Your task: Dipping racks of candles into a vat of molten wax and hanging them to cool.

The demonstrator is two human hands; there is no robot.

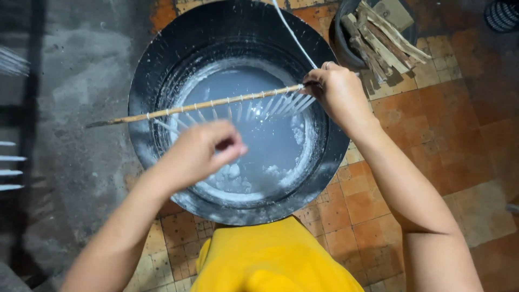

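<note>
Over the round black basin (162, 65) of milky liquid, the right hand (338, 92) is pinching a thin wooden stick (178, 108) strung with white wicks (281, 103), while the left hand (197, 151) is hovering loosely curled beneath it, holding nothing visible.

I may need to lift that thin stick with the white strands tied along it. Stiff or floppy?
The stick looks stiff: it spans the black pan straight, held by the right hand. Its thin strands probably swing. The whitish coating may be slippery.
</note>
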